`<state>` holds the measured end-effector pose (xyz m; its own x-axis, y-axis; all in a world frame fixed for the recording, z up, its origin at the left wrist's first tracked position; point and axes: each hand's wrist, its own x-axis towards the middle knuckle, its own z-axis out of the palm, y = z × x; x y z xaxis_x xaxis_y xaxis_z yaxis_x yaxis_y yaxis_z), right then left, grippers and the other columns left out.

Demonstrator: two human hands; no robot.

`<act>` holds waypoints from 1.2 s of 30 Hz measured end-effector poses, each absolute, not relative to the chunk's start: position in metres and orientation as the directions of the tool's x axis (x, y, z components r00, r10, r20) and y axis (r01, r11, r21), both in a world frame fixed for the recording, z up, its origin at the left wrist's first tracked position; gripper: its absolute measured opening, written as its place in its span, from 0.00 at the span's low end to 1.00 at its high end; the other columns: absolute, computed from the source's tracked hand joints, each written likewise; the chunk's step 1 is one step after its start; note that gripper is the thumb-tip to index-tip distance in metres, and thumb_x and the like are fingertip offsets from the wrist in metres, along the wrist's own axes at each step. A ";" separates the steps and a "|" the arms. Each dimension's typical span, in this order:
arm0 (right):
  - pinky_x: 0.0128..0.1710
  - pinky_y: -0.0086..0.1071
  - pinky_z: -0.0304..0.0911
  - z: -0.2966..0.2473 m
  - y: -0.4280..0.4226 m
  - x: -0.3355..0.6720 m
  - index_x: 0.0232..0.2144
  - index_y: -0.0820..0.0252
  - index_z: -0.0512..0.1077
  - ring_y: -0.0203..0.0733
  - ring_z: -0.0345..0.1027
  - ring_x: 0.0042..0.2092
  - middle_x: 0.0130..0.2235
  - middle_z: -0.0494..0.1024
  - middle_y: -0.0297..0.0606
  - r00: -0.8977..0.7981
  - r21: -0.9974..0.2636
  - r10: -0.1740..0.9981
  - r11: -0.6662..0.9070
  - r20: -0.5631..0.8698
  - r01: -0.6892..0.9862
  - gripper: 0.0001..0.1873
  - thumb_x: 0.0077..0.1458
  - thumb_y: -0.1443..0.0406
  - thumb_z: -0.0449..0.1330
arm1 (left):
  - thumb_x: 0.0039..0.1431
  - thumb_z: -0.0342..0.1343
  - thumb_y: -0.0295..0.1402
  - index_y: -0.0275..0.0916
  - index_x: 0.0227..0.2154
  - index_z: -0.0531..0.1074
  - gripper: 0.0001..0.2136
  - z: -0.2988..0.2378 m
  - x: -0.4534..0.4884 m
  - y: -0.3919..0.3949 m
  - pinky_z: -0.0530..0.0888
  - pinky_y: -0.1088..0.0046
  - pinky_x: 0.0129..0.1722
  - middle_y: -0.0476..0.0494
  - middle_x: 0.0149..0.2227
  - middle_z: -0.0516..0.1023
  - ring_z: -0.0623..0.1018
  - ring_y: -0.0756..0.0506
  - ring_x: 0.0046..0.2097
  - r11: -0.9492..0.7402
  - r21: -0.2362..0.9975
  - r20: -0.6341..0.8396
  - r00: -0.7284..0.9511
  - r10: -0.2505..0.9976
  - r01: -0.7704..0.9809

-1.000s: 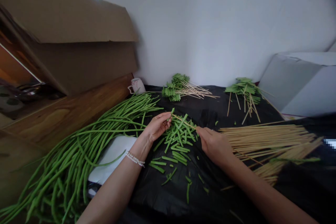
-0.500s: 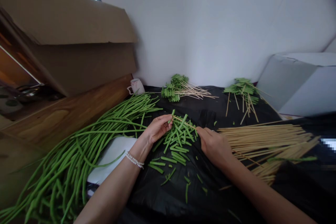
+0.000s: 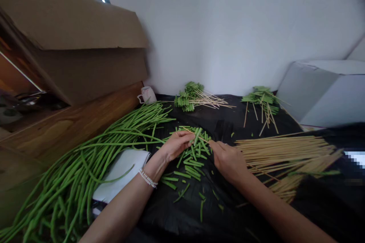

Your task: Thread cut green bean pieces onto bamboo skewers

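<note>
Left hand (image 3: 179, 143): fingers closed in a pinch, apparently on a bean piece (image 3: 196, 136) sitting at the stick. Fingertips hide the exact contact.

Right hand (image 3: 228, 159): fist closed round the stick (image 3: 203, 139), thumb side toward the left hand. Likely gripped that close in so the thin shaft doesn't bend or wander. The pointed end, if there is 1, is too small to make out; the far end shows past the left fingers. A shaft emerging behind the right wrist looks like the same stick, can't confirm.

Stick is slanted between the 2 hands, above the cut beans (image 3: 193, 172). Pile directly under the work probably keeps the reach short.

Long beans (image 3: 85, 163) on the left, partly over a white sheet (image 3: 122, 171); bare sticks (image 3: 285, 148) on the right, by the right forearm. Reads as 1 supply per side.

2 heaps at the back, near the wall: left heap (image 3: 185, 100) and right heap (image 3: 262, 97), bean pieces on sticks. Parked there presumably to keep the front free. Black plastic (image 3: 176, 216) underneath, likely to catch scraps.
</note>
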<state>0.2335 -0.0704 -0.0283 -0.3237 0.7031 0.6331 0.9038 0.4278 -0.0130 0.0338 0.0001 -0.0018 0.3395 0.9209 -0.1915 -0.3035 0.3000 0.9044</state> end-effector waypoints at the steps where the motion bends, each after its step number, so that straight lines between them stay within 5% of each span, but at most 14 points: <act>1: 0.28 0.30 0.54 -0.027 -0.070 0.233 0.43 0.61 0.73 0.35 0.66 0.29 0.30 0.75 0.35 -0.324 -0.016 0.706 0.429 0.630 0.903 0.16 0.58 0.73 0.49 | 0.39 0.71 0.30 0.31 0.25 0.77 0.10 -0.002 0.036 -0.002 0.70 0.78 0.35 0.47 0.26 0.76 0.73 0.54 0.29 0.290 0.914 -0.182 0.353 0.918 -0.284; 5: 0.30 0.29 0.55 -0.023 -0.068 0.236 0.44 0.62 0.73 0.36 0.67 0.30 0.30 0.76 0.35 -0.307 -0.026 0.696 0.424 0.649 0.905 0.16 0.60 0.72 0.48 | 0.44 0.68 0.36 0.34 0.29 0.79 0.11 -0.003 0.034 -0.002 0.68 0.74 0.35 0.46 0.29 0.78 0.73 0.52 0.30 0.126 0.973 -0.064 0.304 0.951 -0.191; 8: 0.31 0.29 0.56 -0.022 -0.064 0.244 0.44 0.62 0.73 0.36 0.68 0.31 0.31 0.76 0.37 -0.263 -0.021 0.670 0.384 0.694 0.923 0.16 0.61 0.70 0.48 | 0.51 0.63 0.38 0.37 0.34 0.80 0.11 -0.003 0.022 0.007 0.68 0.70 0.40 0.43 0.34 0.80 0.75 0.47 0.35 -0.173 0.980 0.142 0.257 0.956 0.100; 11: 0.31 0.29 0.56 -0.021 -0.061 0.253 0.44 0.62 0.73 0.36 0.69 0.33 0.33 0.77 0.38 -0.221 -0.032 0.664 0.347 0.714 0.937 0.15 0.62 0.68 0.48 | 0.52 0.62 0.33 0.41 0.33 0.80 0.06 -0.005 0.013 0.013 0.66 0.66 0.45 0.43 0.37 0.80 0.74 0.44 0.41 -0.488 0.735 0.321 0.392 0.862 0.472; 15: 0.30 0.29 0.55 -0.022 -0.061 0.254 0.43 0.61 0.73 0.36 0.69 0.32 0.32 0.77 0.37 -0.232 -0.022 0.681 0.343 0.695 0.939 0.15 0.62 0.68 0.48 | 0.54 0.59 0.29 0.43 0.38 0.79 0.09 -0.010 0.012 0.014 0.65 0.64 0.47 0.43 0.41 0.78 0.70 0.42 0.44 -0.660 0.405 0.360 0.553 0.751 0.633; 18: 0.30 0.29 0.55 -0.023 -0.062 0.250 0.43 0.60 0.74 0.35 0.68 0.31 0.31 0.77 0.36 -0.243 -0.023 0.685 0.355 0.686 0.935 0.15 0.62 0.69 0.48 | 0.55 0.58 0.28 0.41 0.36 0.79 0.07 -0.012 0.014 0.012 0.65 0.63 0.47 0.41 0.41 0.77 0.69 0.41 0.45 -0.676 0.297 0.370 0.572 0.732 0.674; 21: 0.31 0.28 0.55 -0.024 -0.062 0.250 0.43 0.60 0.74 0.36 0.68 0.32 0.32 0.77 0.37 -0.229 -0.047 0.685 0.359 0.692 0.932 0.15 0.62 0.68 0.48 | 0.54 0.59 0.28 0.41 0.33 0.78 0.05 -0.009 0.014 0.011 0.64 0.62 0.48 0.41 0.40 0.78 0.69 0.41 0.45 -0.649 0.335 0.380 0.533 0.756 0.683; 25: 0.32 0.28 0.57 -0.025 -0.060 0.253 0.44 0.60 0.74 0.36 0.70 0.34 0.33 0.78 0.37 -0.230 -0.056 0.686 0.368 0.690 0.928 0.15 0.62 0.68 0.48 | 0.54 0.60 0.30 0.40 0.32 0.78 0.04 -0.007 0.013 0.015 0.66 0.64 0.46 0.42 0.36 0.79 0.73 0.43 0.41 -0.526 0.619 0.413 0.328 0.850 0.583; 29: 0.32 0.28 0.58 -0.027 -0.061 0.252 0.44 0.59 0.74 0.37 0.71 0.33 0.34 0.78 0.37 -0.259 -0.039 0.675 0.392 0.691 0.919 0.15 0.62 0.67 0.49 | 0.49 0.64 0.35 0.37 0.33 0.79 0.09 -0.007 0.012 0.020 0.70 0.69 0.40 0.44 0.33 0.80 0.76 0.47 0.35 -0.185 0.975 0.180 0.046 0.983 0.126; 32: 0.32 0.28 0.58 -0.027 -0.062 0.249 0.44 0.60 0.74 0.36 0.71 0.34 0.33 0.78 0.38 -0.257 -0.054 0.679 0.401 0.688 0.915 0.15 0.61 0.68 0.49 | 0.42 0.69 0.35 0.35 0.34 0.79 0.15 -0.005 0.012 0.019 0.71 0.74 0.37 0.44 0.33 0.80 0.76 0.49 0.35 0.071 0.972 -0.051 0.097 0.994 -0.222; 36: 0.32 0.28 0.58 -0.027 -0.064 0.247 0.45 0.61 0.73 0.36 0.71 0.34 0.34 0.78 0.38 -0.279 -0.048 0.678 0.421 0.680 0.906 0.16 0.60 0.70 0.49 | 0.43 0.69 0.32 0.34 0.35 0.79 0.15 0.001 0.013 0.014 0.72 0.79 0.32 0.45 0.32 0.79 0.76 0.52 0.33 0.197 0.905 -0.127 0.204 0.971 -0.376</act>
